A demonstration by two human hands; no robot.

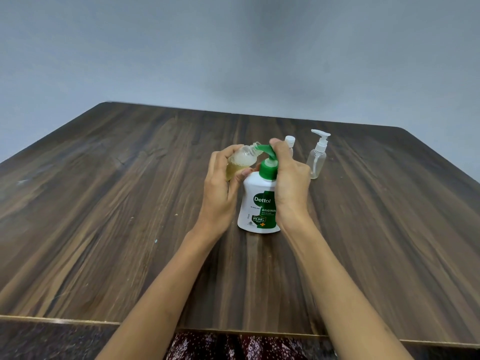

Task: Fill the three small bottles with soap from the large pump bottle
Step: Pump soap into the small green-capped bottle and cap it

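A large white pump bottle (255, 203) with a green pump head stands upright at the middle of the wooden table (130, 203). My right hand (289, 178) wraps round its neck and pump, fingers over the green spout. My left hand (220, 185) grips a small clear bottle (240, 161), tilted with its open mouth against the green spout; yellowish soap sits inside it. Behind my right hand, a second small bottle's white cap (290, 140) shows; its body is hidden. A third small clear bottle (317, 158) with a white pump stands upright to the right.
The table's far edge meets a grey wall. Its near edge runs along the bottom of the view, with patterned cloth (233, 346) below it. Bare wood surrounds the bottles on the left and right.
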